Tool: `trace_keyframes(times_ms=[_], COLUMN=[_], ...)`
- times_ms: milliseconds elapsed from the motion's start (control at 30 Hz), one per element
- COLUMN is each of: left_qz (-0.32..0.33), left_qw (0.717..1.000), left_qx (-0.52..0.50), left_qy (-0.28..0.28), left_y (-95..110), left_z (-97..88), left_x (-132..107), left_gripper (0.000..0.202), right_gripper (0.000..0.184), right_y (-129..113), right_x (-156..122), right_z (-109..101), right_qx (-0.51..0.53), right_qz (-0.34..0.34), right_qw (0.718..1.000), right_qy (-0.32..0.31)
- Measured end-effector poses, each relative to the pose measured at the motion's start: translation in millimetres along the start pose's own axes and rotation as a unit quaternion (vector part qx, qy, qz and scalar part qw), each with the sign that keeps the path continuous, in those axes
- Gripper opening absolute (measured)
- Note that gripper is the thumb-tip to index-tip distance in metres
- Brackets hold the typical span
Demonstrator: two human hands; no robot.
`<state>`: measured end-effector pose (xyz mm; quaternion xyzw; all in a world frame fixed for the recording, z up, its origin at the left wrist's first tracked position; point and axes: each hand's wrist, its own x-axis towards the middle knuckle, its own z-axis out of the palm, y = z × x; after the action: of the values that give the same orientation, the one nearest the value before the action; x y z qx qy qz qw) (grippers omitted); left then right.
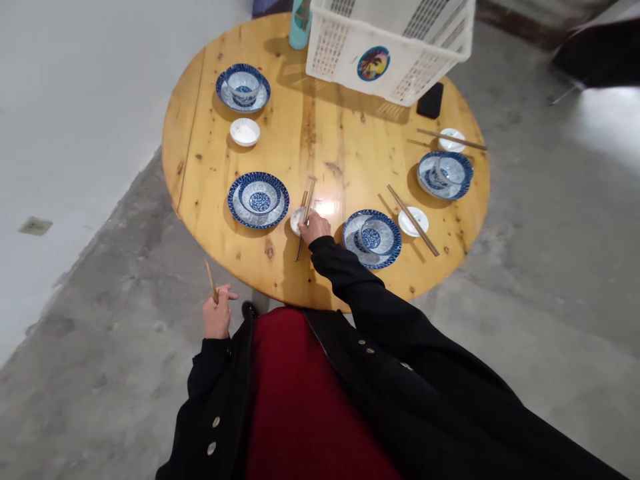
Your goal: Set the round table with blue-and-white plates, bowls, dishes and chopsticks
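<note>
My right hand (316, 229) reaches over the table's near side, its fingers closed on a pair of chopsticks (309, 198) lying across a small white dish (297, 221). My left hand (218, 313) hangs off the table's near left edge, holding more chopsticks (211, 280) that point upward. To the left of the right hand sits a blue-patterned plate with a bowl (259, 199) on it. Another patterned plate with a bowl (373, 239) is just right of that hand. Beyond it, a pair of chopsticks (413, 220) rests over a white dish (420, 223).
A white plastic basket (345, 57) stands at the back beside a light-blue container (299, 30). A black phone (431, 101) lies near it. Other bowls on plates (445, 175) (243, 88) and white dishes (245, 132) (451, 140) sit around the round wooden table (340, 147).
</note>
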<state>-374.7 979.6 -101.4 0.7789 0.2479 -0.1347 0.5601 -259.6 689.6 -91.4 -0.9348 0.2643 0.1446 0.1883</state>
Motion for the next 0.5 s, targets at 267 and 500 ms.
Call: trace_keyframes(times_ms=[267,500], left_qz=[-0.007,-0.006], left_qw=[1.0,1.0], left_qx=[-0.008,0.002], left_qy=[0.0,0.004], left_y=[-4.6,-1.3], left_z=[1.3,1.6], left_x=[1.5,-3.2], left_gripper=[0.043,0.042], right_gripper=[0.023,0.022], right_y=[6.9,8.9], right_x=[5.4,8.4], right_z=[6.3,9.8], right_qx=[0.012,0.031], right_qz=[-0.008,-0.007], right_qw=[1.0,0.999], right_qy=[0.023,0.027])
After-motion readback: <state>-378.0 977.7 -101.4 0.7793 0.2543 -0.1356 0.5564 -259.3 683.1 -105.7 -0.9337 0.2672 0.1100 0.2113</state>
